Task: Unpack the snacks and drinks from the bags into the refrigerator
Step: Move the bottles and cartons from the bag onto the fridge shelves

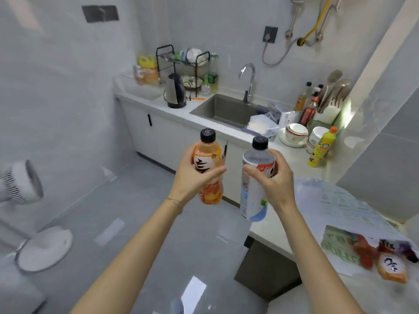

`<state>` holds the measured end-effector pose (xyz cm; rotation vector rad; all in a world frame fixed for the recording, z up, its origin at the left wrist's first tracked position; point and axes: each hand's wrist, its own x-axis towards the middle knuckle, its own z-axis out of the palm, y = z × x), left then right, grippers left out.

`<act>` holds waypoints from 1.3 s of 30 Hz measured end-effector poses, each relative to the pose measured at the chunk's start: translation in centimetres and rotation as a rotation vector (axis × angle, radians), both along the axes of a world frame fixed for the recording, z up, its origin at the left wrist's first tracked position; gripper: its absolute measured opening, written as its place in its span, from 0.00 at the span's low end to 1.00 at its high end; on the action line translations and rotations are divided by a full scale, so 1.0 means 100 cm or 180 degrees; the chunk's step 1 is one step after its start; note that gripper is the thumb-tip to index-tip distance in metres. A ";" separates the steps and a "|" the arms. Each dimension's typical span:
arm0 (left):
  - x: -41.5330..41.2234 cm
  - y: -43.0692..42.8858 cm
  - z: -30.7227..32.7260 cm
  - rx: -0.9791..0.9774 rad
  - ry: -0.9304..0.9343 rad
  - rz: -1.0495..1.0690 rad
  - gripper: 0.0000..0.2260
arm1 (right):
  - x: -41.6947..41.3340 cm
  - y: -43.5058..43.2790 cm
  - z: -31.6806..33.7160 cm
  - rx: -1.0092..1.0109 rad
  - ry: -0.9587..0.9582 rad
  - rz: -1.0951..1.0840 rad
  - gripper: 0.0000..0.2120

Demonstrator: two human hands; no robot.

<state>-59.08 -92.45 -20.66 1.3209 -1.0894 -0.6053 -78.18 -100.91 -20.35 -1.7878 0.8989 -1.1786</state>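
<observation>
Two drink bottles up in front of the sink, one per hand, both upright, black caps on top, a small gap between them. Left hand wrapped round the middle of the orange bottle: thumb across the near face of the label, fingers curled behind. Right hand closed round the upper body of the clear bottle with the white label, thumb on the near side, fingers bent round the far side. Nearer than the sink and to its right, on the same counter: a white printed bag lying on its side, mouth open, snack packets at the opening, one orange, others red and dark. Left of the sink, a black-and-steel kettle. Right of the sink, stacked bowls and a yellow squeeze bottle with an orange cap. Far left of the sink, low by the floor, a white fan.
</observation>
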 end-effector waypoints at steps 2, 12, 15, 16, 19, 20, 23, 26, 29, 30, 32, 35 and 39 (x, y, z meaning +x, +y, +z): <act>0.022 0.037 0.013 -0.0068 -0.0053 0.0295 0.28 | 0.029 0.018 0.006 0.0022 -0.0028 0.0249 0.24; 0.109 0.228 0.044 -0.0234 -0.0233 0.1500 0.24 | 0.170 0.153 0.041 -0.0223 -0.0063 0.1523 0.28; 0.133 0.288 0.050 -0.0247 -0.0214 0.1767 0.25 | 0.208 0.202 0.048 -0.0152 -0.0036 0.1866 0.27; 0.141 0.311 0.052 -0.0257 -0.0208 0.1841 0.25 | 0.221 0.221 0.049 -0.0132 -0.0048 0.1968 0.27; 0.166 0.378 0.061 -0.0228 -0.0237 0.2064 0.25 | 0.259 0.281 0.053 -0.0098 -0.0101 0.2207 0.28; 0.174 0.400 0.064 -0.0204 -0.0266 0.2139 0.24 | 0.271 0.301 0.054 -0.0071 -0.0112 0.2278 0.28; 0.194 0.464 0.070 -0.0143 -0.0370 0.2412 0.24 | 0.305 0.360 0.056 -0.0029 -0.0141 0.2482 0.29; 0.210 0.522 0.071 -0.0089 -0.0405 0.2718 0.24 | 0.336 0.414 0.061 -0.0031 -0.0147 0.2732 0.27; 0.225 0.571 0.071 -0.0034 -0.0422 0.3000 0.23 | 0.366 0.461 0.067 -0.0015 -0.0158 0.2928 0.33; 0.232 0.586 0.071 -0.0017 -0.0437 0.3073 0.23 | 0.377 0.476 0.070 -0.0002 -0.0157 0.2996 0.32; 0.246 0.613 0.071 -0.0004 -0.0421 0.3217 0.22 | 0.400 0.503 0.076 -0.0039 -0.0144 0.3169 0.35; 0.271 0.645 0.071 0.0028 -0.0377 0.3458 0.26 | 0.437 0.536 0.083 -0.0066 -0.0099 0.3431 0.38; 0.308 0.674 0.075 0.0042 -0.0404 0.3735 0.21 | 0.486 0.568 0.091 -0.0049 -0.0165 0.3701 0.28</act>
